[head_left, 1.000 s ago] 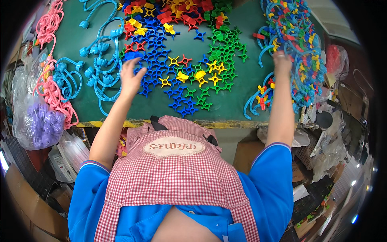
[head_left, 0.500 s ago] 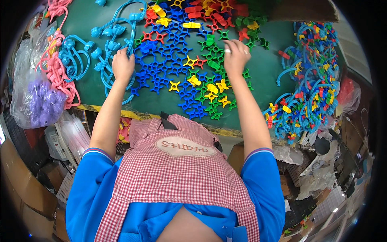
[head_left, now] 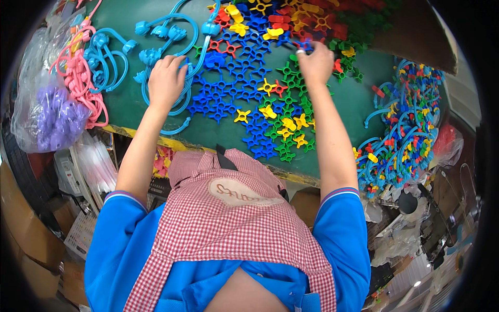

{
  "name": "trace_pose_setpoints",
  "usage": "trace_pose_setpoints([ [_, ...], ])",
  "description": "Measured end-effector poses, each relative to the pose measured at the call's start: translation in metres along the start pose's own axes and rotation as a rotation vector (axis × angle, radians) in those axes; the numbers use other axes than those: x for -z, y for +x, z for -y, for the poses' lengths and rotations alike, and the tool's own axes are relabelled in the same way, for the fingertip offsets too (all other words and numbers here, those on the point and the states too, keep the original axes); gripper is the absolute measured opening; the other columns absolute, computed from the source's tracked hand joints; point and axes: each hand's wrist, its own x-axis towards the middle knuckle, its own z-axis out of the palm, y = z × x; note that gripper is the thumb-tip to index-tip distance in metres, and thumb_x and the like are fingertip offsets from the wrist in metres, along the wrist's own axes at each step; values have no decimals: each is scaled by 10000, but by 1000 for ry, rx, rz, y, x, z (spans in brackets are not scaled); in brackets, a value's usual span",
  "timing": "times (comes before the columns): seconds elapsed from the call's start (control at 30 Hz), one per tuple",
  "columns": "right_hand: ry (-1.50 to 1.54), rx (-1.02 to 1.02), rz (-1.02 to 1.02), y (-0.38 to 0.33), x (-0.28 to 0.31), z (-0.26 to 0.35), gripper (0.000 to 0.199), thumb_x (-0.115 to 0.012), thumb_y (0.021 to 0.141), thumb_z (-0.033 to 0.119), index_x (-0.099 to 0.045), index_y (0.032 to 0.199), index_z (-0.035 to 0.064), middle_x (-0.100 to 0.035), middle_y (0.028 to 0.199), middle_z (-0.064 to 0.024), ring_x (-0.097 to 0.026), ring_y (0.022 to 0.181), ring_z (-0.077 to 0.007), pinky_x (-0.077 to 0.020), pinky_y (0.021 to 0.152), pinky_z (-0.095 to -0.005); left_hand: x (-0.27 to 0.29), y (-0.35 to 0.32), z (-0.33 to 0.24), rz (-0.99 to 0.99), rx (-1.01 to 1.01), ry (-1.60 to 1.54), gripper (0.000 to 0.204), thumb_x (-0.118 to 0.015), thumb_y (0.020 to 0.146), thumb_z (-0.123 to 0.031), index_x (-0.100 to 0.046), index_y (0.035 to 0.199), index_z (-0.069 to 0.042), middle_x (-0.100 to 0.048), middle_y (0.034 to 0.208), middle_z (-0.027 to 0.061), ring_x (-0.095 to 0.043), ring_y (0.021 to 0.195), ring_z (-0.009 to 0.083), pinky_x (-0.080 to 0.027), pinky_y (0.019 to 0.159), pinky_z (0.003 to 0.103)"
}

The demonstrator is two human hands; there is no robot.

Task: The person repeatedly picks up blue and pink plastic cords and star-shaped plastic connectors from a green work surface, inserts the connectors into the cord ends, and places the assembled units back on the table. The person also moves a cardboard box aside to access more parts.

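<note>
My left hand [head_left: 166, 82] is closed over the light blue tubes [head_left: 189, 92] at the left of the table. A small bit of blue shows between its thumb and forefinger, too little to name. Further out, my right hand [head_left: 317, 63] pinches a blue star-shaped plastic connector [head_left: 305, 47] at its fingertips, a ring on one finger. Between the hands spread blue connectors [head_left: 221, 86], green connectors [head_left: 296, 83] and a few yellow connectors [head_left: 242, 115], all star-shaped. Light blue knobbed fittings [head_left: 178, 33] sit on the tubes beyond my left hand.
Pink tubes [head_left: 78, 73] and a clear bag of purple pieces [head_left: 61, 117] lie at the left edge of the green table [head_left: 208, 136]. A big heap of light blue tubes with coloured connectors [head_left: 403, 130] fills the right edge. A brown board [head_left: 416, 36] stands at the far right.
My right hand has moved away from me, from the green connectors to a blue one that it now pinches. My left hand stays by the light blue tubes. The view has shifted slightly.
</note>
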Motion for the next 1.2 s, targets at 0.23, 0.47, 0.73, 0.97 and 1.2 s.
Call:
trace_pose_setpoints([
  [0.23,-79,-30,236,13,1,0,390,-688,700,306,-664,1042,121,-627,972,-95,-586,924,-302,-470,830,-397,-35,11,-20,164,32,209,221,-657,769,-243,-653,932,-94,-617,905,77,-572,878,269,-457,710,394],
  [0.47,-124,133,183,12,3,-12,406,-691,693,306,-672,1045,103,-614,1053,-81,-554,996,-283,-447,857,-386,63,16,-36,-183,307,-618,190,-620,869,-195,-645,1000,-58,-626,712,56,-547,562,103,-420,514,242],
  [0.73,-97,63,227,1,3,-10,332,-679,656,214,-669,957,73,-620,1032,-89,-556,957,-298,-443,864,-406,67,4,-41,-241,252,-748,182,-576,895,-147,-631,1023,-29,-596,746,33,-509,611,93,-410,551,227],
  [0.97,-155,488,470,-10,29,-41,324,-637,641,27,-670,959,78,-595,964,-71,-548,923,-286,-474,808,-381,42,-11,-66,-122,328,-1139,224,-527,921,-129,-604,1097,-14,-517,804,-28,-429,701,45,-343,625,183],
  [1.2,-435,234,399,-11,20,-18,255,-708,651,161,-689,898,100,-579,975,-41,-546,957,-242,-482,781,-390,41,-11,-73,-88,419,-1271,241,-528,925,-150,-594,1108,-7,-415,663,-87,-294,546,-5,-203,473,170],
])
